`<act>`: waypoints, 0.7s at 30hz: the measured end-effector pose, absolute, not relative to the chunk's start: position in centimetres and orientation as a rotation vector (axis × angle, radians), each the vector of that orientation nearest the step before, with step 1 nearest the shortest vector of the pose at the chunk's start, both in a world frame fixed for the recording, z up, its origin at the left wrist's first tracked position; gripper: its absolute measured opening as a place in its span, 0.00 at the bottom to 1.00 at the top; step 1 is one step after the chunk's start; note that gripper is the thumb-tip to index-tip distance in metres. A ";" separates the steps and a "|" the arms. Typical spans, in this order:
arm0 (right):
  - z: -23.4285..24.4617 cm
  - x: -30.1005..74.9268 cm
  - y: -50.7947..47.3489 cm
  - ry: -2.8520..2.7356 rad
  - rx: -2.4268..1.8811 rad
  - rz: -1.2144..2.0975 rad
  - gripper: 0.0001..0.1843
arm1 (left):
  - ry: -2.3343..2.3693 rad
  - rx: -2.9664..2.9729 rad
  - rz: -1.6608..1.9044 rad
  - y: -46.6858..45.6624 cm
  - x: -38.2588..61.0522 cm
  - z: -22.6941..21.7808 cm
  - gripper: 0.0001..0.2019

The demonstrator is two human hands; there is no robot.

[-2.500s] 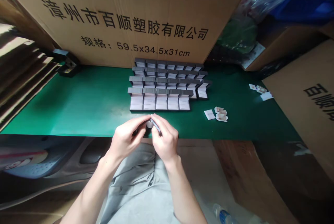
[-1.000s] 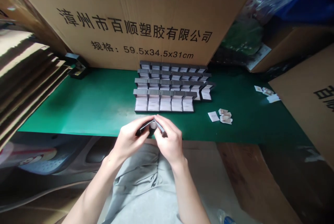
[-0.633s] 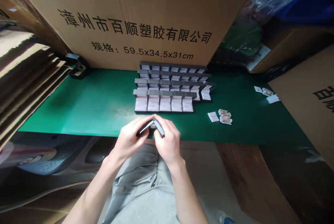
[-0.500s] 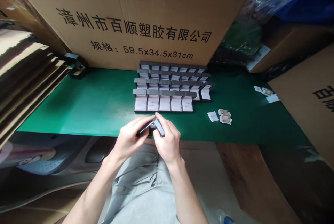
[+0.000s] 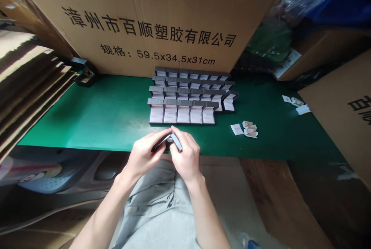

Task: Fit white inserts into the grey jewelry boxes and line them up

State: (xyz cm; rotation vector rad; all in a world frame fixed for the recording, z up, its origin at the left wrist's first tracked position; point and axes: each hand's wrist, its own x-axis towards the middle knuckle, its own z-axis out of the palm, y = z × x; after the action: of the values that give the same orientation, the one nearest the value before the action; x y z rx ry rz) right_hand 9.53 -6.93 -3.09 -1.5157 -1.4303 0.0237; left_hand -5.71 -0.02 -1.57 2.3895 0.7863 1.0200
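Observation:
A small dark hinged box (image 5: 176, 143) is held partly open between my two hands, over the front edge of the green table (image 5: 116, 133). My left hand (image 5: 144, 152) is closed on its left side. On the right side, my right hand (image 5: 187, 154) grips it with the thumb near the opening. Something small and pale shows between the two halves, too little of it to name. Just beyond my fingertips stand rows of dark small boxes (image 5: 176, 113) with raised lids and white cards inside.
A large printed cardboard carton (image 5: 145, 21) stands behind the rows. White cards and small pale folded pieces (image 5: 249, 129) lie to the right. Stacked cardboard sheets (image 5: 34, 75) are at the left, near a dark box (image 5: 84, 73). Another carton (image 5: 344, 113) borders the right side.
Almost nothing differs. Both hands keep the small box in the same place, and the view has shifted very slightly.

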 end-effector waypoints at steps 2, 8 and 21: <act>-3.1 9.4 -6.9 -1.419 -1.517 0.005 0.24 | 0.806 2.391 1.023 -0.1 -5.7 -1.7 0.20; -3.0 9.2 -6.9 -1.388 -1.529 -0.026 0.24 | 0.841 2.387 1.045 0.0 -5.8 -2.0 0.19; -3.7 9.0 -6.4 -1.345 -1.466 -0.174 0.22 | 0.862 2.434 1.139 -0.3 -5.4 -2.2 0.19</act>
State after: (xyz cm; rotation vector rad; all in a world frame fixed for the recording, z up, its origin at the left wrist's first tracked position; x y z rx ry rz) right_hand 9.02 -6.43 -3.66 -1.4657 -1.3452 -0.1743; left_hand -5.44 -0.26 -2.23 2.4345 0.8621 1.1393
